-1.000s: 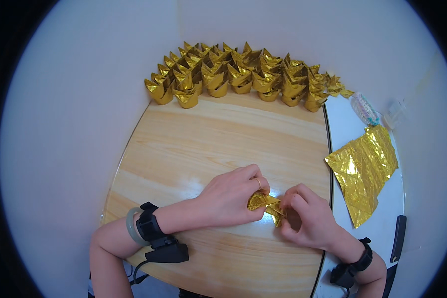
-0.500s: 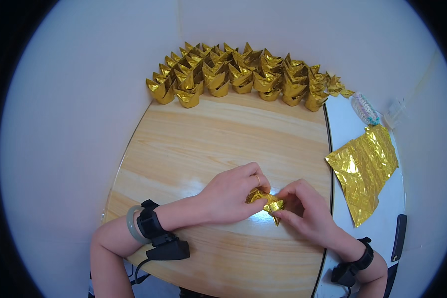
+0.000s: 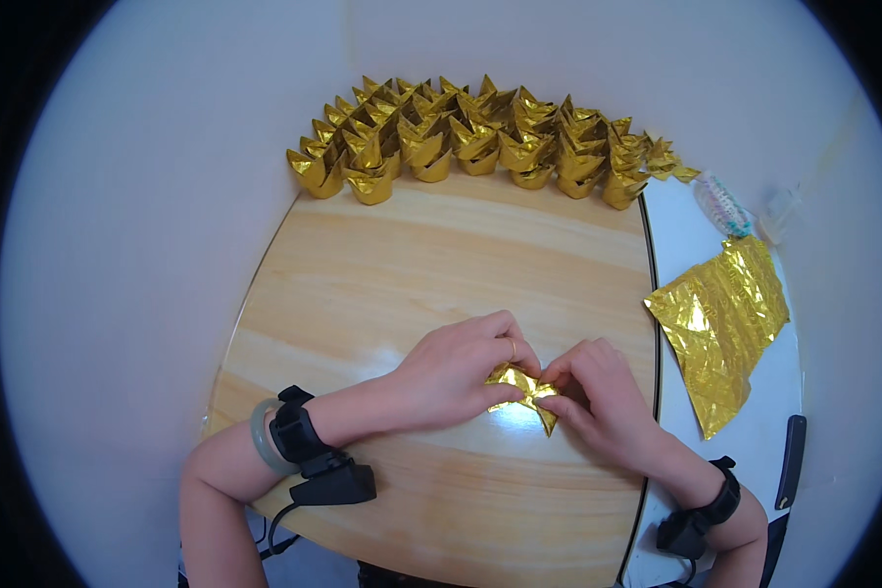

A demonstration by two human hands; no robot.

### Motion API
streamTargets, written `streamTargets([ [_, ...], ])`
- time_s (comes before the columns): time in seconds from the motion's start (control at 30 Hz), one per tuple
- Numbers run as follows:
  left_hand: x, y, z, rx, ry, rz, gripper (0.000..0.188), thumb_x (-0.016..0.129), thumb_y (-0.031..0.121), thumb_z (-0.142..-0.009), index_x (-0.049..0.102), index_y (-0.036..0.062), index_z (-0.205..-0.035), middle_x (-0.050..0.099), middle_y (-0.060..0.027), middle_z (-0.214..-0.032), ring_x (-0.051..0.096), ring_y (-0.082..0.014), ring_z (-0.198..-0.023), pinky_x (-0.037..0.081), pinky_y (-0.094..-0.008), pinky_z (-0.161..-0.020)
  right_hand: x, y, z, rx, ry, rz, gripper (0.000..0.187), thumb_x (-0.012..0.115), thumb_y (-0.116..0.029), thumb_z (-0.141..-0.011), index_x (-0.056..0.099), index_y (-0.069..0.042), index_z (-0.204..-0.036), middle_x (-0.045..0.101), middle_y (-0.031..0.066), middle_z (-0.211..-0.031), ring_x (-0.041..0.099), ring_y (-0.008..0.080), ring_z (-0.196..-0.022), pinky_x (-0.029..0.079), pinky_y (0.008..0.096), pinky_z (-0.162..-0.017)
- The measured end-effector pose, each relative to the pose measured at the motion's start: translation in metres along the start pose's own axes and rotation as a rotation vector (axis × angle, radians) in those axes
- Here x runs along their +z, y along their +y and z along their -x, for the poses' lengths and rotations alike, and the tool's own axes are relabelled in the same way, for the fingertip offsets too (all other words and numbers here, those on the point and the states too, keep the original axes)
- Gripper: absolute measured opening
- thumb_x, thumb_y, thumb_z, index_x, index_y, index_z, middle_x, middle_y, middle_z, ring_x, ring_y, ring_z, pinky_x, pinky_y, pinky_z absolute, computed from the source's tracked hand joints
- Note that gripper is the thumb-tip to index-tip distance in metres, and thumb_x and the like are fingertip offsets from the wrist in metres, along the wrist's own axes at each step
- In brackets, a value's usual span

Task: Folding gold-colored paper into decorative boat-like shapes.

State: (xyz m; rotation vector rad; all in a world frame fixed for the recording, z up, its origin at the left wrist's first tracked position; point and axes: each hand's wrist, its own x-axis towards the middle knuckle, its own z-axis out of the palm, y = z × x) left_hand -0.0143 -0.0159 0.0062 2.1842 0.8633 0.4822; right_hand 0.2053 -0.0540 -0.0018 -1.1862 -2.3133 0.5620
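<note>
A small folded piece of gold foil paper point(image 3: 527, 388) is held between both hands, just above the wooden tabletop. My left hand point(image 3: 464, 370) pinches its left part between thumb and fingers; a ring circles one finger. On the other side, my right hand point(image 3: 603, 402) grips the right end with thumb and forefinger. A pointed corner of the foil hangs down between the two thumbs. The fingers cover parts of the foil, so its full shape is hidden.
Several stacked gold foil paper ingots point(image 3: 475, 142) line the far edge of the wooden table point(image 3: 441, 260). On the white surface at right lie gold foil sheets point(image 3: 720, 333), a patterned plastic packet point(image 3: 723, 206) and a dark, narrow object point(image 3: 792, 463).
The foil piece has been turned and flattened between my fingers, its pointed corner now more to the right. My right hand's fingers have closed in nearer to my left hand.
</note>
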Motion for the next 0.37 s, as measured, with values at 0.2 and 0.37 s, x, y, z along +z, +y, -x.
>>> streamTargets([
  [0.2, 0.0004, 0.0003, -0.0009, -0.042, 0.006, -0.028, 0.015, 0.067, 0.019, -0.084, 0.067, 0.0116, -0.097, 0.057, -0.0045, -0.098, 0.059, -0.0267, -0.088, 0.047, -0.0379, -0.074, 0.0015, -0.0076, -0.0024, 0.068, -0.012, 0.117, 0.026, 0.073, -0.023, -0.08, 0.056, -0.01, -0.094, 0.054, 0.0041, -0.086, 0.051, 0.0239, -0.085, 0.035, 0.0368, -0.074],
  [0.37, 0.0002, 0.0036, 0.0, -0.014, 0.034, -0.049, 0.016, 0.067, 0.02, -0.084, 0.067, 0.0119, -0.098, 0.057, -0.0049, -0.1, 0.06, -0.0265, -0.088, 0.048, -0.0386, -0.073, 0.0012, -0.005, -0.002, 0.05, -0.038, 0.129, 0.028, 0.072, -0.024, -0.08, 0.055, -0.011, -0.097, 0.054, 0.0038, -0.089, 0.051, 0.0236, -0.086, 0.035, 0.0384, -0.076],
])
